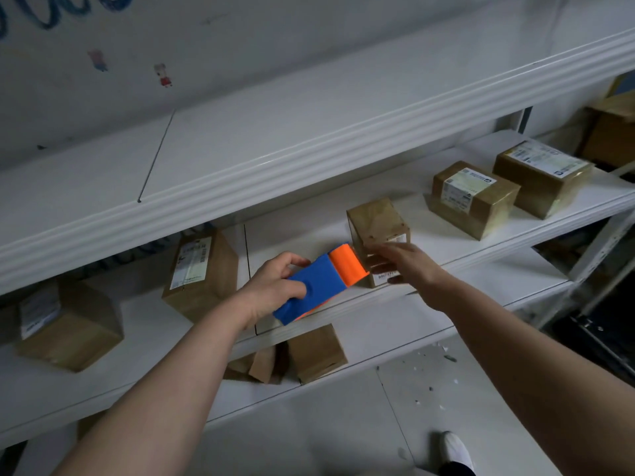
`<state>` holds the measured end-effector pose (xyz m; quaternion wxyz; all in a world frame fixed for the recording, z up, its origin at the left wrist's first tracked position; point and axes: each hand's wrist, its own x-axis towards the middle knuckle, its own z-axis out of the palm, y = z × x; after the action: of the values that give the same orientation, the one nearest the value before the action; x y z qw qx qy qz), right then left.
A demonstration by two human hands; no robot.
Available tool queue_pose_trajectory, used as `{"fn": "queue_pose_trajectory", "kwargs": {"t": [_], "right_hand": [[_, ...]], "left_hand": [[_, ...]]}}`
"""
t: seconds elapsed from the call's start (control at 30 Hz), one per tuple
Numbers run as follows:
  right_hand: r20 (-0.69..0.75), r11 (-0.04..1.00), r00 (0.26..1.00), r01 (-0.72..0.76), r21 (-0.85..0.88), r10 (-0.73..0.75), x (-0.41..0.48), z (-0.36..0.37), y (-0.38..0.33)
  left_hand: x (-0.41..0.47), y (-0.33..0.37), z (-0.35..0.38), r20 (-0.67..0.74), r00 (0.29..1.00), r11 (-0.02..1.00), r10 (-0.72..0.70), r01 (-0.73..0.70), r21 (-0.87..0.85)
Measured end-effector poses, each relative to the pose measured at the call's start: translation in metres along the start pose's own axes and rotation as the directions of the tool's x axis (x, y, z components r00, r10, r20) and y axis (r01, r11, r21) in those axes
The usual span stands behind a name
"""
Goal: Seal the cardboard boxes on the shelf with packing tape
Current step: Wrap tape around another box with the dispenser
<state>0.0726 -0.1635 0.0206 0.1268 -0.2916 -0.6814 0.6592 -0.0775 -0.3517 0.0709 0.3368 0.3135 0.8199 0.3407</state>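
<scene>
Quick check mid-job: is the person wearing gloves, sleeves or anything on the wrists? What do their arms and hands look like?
No gloves: the left hand and right hand are both bare. The left forearm and right forearm are bare too, with no sleeve showing up to the frame's edge. No watch, band or ring is visible.

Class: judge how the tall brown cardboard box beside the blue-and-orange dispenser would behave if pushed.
Likely tips readily: the tall brown cardboard box stands narrow near the front edge of the white shelf. Probably stiff, since its corners look square.
</scene>
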Motion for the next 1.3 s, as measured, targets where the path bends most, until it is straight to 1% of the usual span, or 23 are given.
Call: {"fn": "queue_pose_trajectory", "kwargs": {"t": [0.03,0.07,0.13,0.23,0.27,0.33,0.37,0.43,0.5,0.57,0.63,0.7,0.77,0.87,0.97,1.17,1.3], "right_hand": [[0.119,0.994,0.988,-0.104,0.034,0.099,-0.005,0.001,0.000],[0.190,0.985,0.972,-0.158,0.075,0.141,-0.008,0.001,0.003],[0.234,0.975,0.963,-0.171,0.144,0.135,-0.009,0.001,0.009],[0.235,0.977,0.966,-0.146,0.158,0.106,-0.014,0.004,0.014],[0.235,0.970,0.966,-0.152,0.189,0.106,-0.017,0.006,0.014],[0.213,0.952,0.969,-0.177,0.251,0.124,-0.019,0.006,0.013],[0.200,0.948,0.970,-0.189,0.257,0.139,-0.020,0.005,0.012],[0.187,0.945,0.968,-0.209,0.252,0.165,-0.022,0.002,0.011],[0.137,0.956,0.978,-0.187,0.225,0.159,-0.021,0.002,0.010],[0.032,0.970,0.991,-0.135,0.201,0.132,-0.017,0.001,0.007],[-0.102,0.971,0.989,-0.081,0.225,0.106,-0.010,-0.012,0.002],[-0.235,0.961,0.966,-0.039,0.272,0.106,-0.002,-0.039,-0.007],[-0.289,0.958,0.952,-0.018,0.287,0.104,0.008,-0.066,-0.017],[-0.250,0.965,0.963,-0.035,0.261,0.103,0.030,-0.084,-0.026],[-0.229,0.963,0.965,-0.067,0.261,0.129,0.051,-0.092,-0.027],[-0.217,0.965,0.964,-0.099,0.243,0.153,0.073,-0.106,-0.016],[-0.200,0.968,0.968,-0.108,0.228,0.155,0.079,-0.109,-0.012]], "left_hand": [[-0.002,0.001,0.001,0.015,1.000,1.000,0.007,-0.007,0.013],[-0.003,0.001,0.002,0.028,1.000,0.999,0.014,-0.014,0.033],[-0.008,0.002,0.003,0.054,0.998,0.998,0.028,-0.031,0.056],[-0.013,0.001,-0.001,0.118,0.992,0.997,0.036,-0.044,0.062],[-0.014,-0.001,-0.002,0.151,0.988,0.995,0.038,-0.052,0.090],[-0.015,-0.002,-0.003,0.203,0.978,0.967,0.037,-0.087,0.239],[-0.016,-0.002,-0.002,0.208,0.977,0.935,0.040,-0.110,0.338],[-0.016,0.000,0.003,0.169,0.982,0.856,0.082,-0.156,0.493],[-0.014,0.002,0.008,0.116,0.977,0.777,0.181,-0.214,0.592],[-0.012,0.003,0.009,0.091,0.956,0.720,0.281,-0.272,0.638],[-0.012,0.004,0.005,0.062,0.945,0.741,0.320,-0.291,0.605],[-0.010,0.001,-0.006,0.001,0.940,0.773,0.340,-0.280,0.569],[-0.006,-0.004,-0.020,-0.055,0.938,0.807,0.342,-0.263,0.529],[-0.001,0.002,-0.030,-0.119,0.942,0.871,0.315,-0.236,0.432],[0.008,0.013,-0.031,-0.130,0.953,0.910,0.274,-0.213,0.356],[0.021,0.026,-0.025,-0.113,0.971,0.931,0.211,-0.165,0.325],[0.024,0.029,-0.022,-0.087,0.974,0.918,0.207,-0.163,0.361]]}}
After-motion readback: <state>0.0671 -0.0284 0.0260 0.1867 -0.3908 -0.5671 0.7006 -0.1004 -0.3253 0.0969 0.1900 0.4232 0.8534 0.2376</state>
